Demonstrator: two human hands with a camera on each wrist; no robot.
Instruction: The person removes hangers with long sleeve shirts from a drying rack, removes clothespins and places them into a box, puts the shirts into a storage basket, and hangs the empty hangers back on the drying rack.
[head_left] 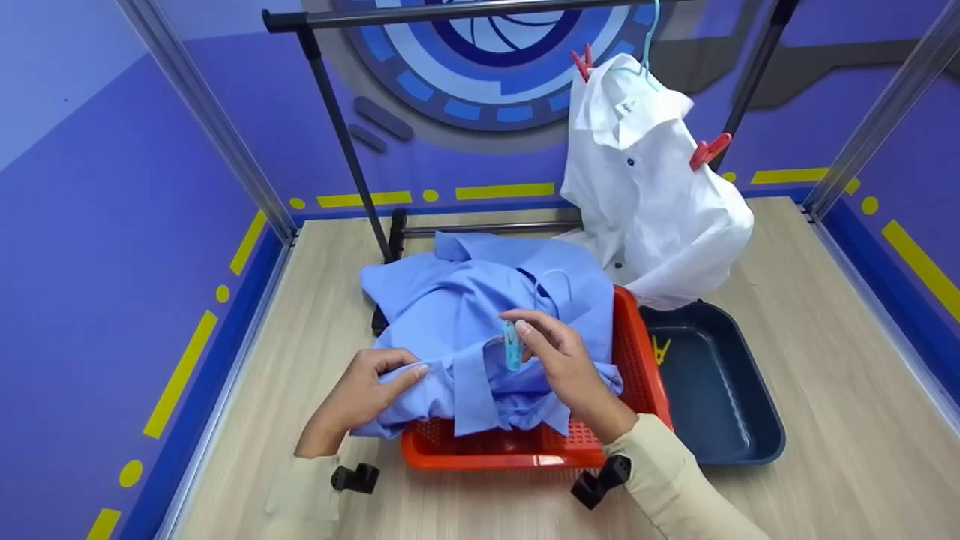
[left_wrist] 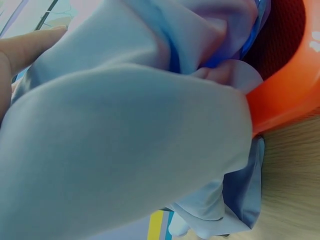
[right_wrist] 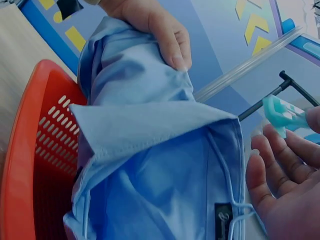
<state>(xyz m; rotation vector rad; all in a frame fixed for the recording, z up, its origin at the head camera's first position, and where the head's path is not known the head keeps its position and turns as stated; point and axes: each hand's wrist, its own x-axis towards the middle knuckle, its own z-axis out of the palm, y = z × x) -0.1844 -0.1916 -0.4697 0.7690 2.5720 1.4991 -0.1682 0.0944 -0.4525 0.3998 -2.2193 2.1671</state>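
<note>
A light blue collared shirt (head_left: 465, 300) lies bunched over the red basket (head_left: 525, 459). My left hand (head_left: 375, 386) pinches the shirt's fabric beside the collar (right_wrist: 145, 125), thumb on top. Just right of the collar, my right hand (head_left: 559, 356) holds a turquoise clothespin (head_left: 512, 345) between thumb and index finger. In the right wrist view the other fingers are loosely bent below the clothespin. A thin pale blue hanger (right_wrist: 220, 155) shows inside the shirt's neck, near a dark label (right_wrist: 223, 220). Fabric covers most of the left wrist view and hides part of that hand.
A white shirt (head_left: 637, 187) hangs from the black rack (head_left: 450, 13) with red clothespins (head_left: 709, 151) at its shoulders. Right of the basket stands a dark tray (head_left: 705, 375) with a yellow clothespin (head_left: 660, 350) in it. Purple wall panels (head_left: 82, 247) enclose the sides.
</note>
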